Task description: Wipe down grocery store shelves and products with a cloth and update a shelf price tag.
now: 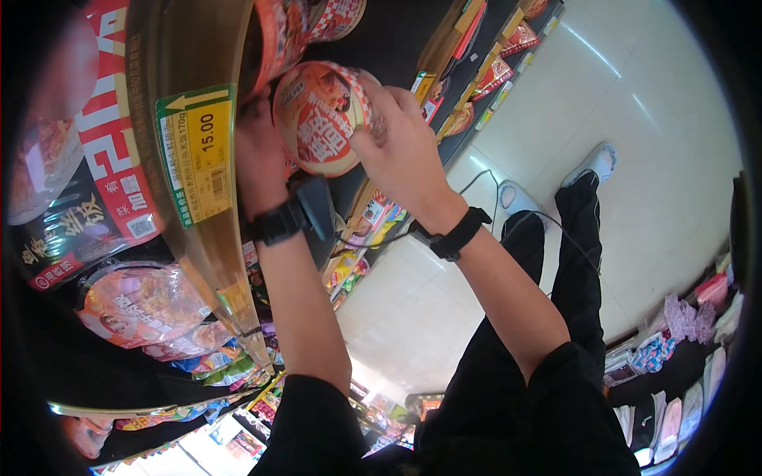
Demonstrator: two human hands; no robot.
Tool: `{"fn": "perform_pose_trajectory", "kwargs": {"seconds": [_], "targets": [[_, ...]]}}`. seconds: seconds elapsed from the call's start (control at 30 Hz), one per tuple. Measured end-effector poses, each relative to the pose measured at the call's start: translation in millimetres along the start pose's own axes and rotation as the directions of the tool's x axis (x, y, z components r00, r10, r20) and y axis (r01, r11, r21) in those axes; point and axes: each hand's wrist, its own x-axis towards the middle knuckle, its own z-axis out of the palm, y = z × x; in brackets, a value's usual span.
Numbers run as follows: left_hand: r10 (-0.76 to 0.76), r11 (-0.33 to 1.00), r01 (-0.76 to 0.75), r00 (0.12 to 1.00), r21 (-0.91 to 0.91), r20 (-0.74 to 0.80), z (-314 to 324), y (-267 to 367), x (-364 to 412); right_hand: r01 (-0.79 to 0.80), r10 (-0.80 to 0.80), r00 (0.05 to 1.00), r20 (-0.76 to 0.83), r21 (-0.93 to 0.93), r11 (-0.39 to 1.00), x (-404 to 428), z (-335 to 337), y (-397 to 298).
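Observation:
A round instant-noodle tub (pixel 315 119) with a red-and-cream printed lid tilts toward me in front of the shelf. My right hand (pixel 396 137) grips its right side, the thumb over the lid's edge and the fingers behind the rim. On the tub's other side, my left hand (pixel 262 154) reaches in by the shelf's price rail (pixel 208 35). Its fingers are dark and partly hidden, so whether they hold anything is unclear. Just above that hand stands another red tub (pixel 280 41), with a third tub (pixel 338 19) behind it.
Packaged meals (pixel 143 303) fill the shelf at left, behind the rail with its yellow price tag (pixel 199 154). Lower shelves carry snack bags (pixel 494 77). A black cable (pixel 381 241) hangs between my wrists and legs. Folded goods (pixel 673 410) lie at lower right beyond the tiled floor (pixel 655 178).

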Motion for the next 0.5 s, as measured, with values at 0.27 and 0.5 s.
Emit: {"fn": "perform_pose_trajectory", "kwargs": {"seconds": [0.27, 0.5], "targets": [[0.403, 0.509, -0.215, 0.915, 0.834, -0.01, -83.6, -10.7, -58.1, -0.178, 0.188, 0.978, 0.092, -0.104, 0.978, -18.3, -0.1, -12.9], [0.325, 0.603, -0.049, 0.927, 0.796, -0.189, -148.7, -47.7, -90.3, -0.219, 0.223, 0.952, 0.209, -0.046, 0.975, -11.6, 18.9, -18.9]]}}
